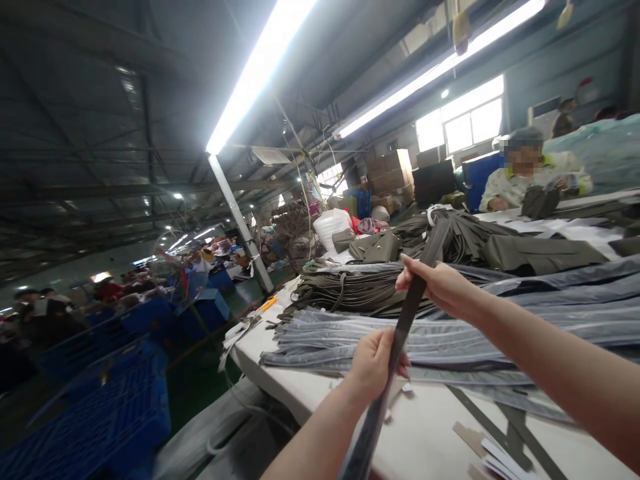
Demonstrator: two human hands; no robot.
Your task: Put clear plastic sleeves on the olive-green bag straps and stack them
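A long dark grey strap [407, 313] runs from the bottom of the view up over the white table [425, 427]. My left hand [373, 363] is closed round its lower part near the table's front edge. Higher up, my right hand [437, 283] pinches the same strap, holding it taut above a heap of grey straps [500, 333]. Behind that heap lies a pile of olive-green straps [350, 287].
Olive bags and fabric pieces [525, 250] cover the far table, where another person [530, 173] sits working. Loose strips and card pieces [495, 447] lie at the near right. Blue crates [115, 407] fill the floor at left; a white pillar [240, 223] stands behind.
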